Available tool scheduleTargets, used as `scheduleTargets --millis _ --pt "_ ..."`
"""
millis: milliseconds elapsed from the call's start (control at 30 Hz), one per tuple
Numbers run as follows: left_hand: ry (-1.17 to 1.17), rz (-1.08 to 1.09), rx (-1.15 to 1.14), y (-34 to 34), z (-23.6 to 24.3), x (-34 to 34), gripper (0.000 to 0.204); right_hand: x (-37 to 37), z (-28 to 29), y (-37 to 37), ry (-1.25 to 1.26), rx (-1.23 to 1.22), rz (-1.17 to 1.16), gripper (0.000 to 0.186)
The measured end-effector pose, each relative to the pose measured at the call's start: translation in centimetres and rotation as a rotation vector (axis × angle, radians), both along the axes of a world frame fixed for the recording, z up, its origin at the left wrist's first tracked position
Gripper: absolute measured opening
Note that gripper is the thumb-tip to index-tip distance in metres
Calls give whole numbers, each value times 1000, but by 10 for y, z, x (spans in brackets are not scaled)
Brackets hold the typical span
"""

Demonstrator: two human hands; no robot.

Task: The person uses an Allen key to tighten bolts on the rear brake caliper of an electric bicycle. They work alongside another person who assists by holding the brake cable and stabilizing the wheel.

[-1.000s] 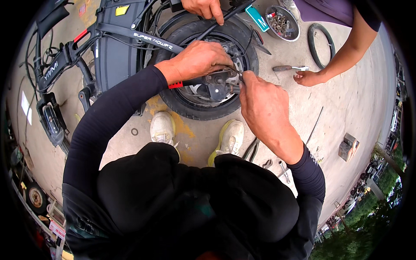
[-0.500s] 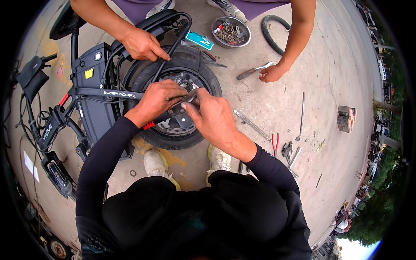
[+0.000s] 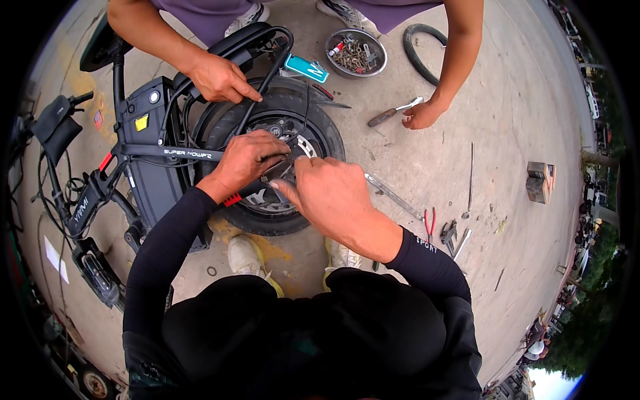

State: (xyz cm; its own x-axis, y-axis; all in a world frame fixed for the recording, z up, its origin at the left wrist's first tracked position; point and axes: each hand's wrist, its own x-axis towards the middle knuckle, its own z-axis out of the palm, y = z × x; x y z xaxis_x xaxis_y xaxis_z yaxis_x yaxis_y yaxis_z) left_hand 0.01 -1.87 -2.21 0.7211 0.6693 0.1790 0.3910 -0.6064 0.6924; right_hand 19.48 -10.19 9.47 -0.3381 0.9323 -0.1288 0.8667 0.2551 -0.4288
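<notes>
A black folding electric bicycle (image 3: 143,193) lies on its side, with its black-tyred wheel (image 3: 237,120) in front of me. My left hand (image 3: 250,160) is closed at the brake assembly by the hub, fingertips on something dark and small. My right hand (image 3: 330,197) is just right of it, thumb and fingers closed around what looks like a thin metal tool, mostly hidden. A silver slotted brake disc (image 3: 305,148) shows above my fingers. A co-worker's hand (image 3: 223,80) rests at the black frame tubing; their other hand (image 3: 420,113) hangs beside a wooden-handled tool (image 3: 381,117).
A metal bowl of hardware (image 3: 355,53), a teal plate (image 3: 307,67) and a loose tyre (image 3: 417,57) lie beyond the wheel. A long bar (image 3: 393,197), red-handled pliers (image 3: 431,223), wrenches (image 3: 463,243), a rod (image 3: 471,180) and a box (image 3: 540,181) lie on the concrete at right.
The head view has shifted, bringing more of the co-worker and floor tools into sight since a second ago. My hands stay at the hub, the right angled slightly differently.
</notes>
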Motion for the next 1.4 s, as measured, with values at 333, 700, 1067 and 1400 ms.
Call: scheduleTargets --millis 333,700,1067,1400 --pt "2 -6 15 2 2 1 25 1 -20 4 -169 315 127 17" --pt "-4 10 36 1 3 2 21 11 -27 9 351 169 -107 38" --pt "-7 44 -18 -1 3 5 19 -18 -68 -5 1248 -91 -438 38" --pt "31 68 -508 10 20 2 40 -8 87 -13 1111 -467 222 38"
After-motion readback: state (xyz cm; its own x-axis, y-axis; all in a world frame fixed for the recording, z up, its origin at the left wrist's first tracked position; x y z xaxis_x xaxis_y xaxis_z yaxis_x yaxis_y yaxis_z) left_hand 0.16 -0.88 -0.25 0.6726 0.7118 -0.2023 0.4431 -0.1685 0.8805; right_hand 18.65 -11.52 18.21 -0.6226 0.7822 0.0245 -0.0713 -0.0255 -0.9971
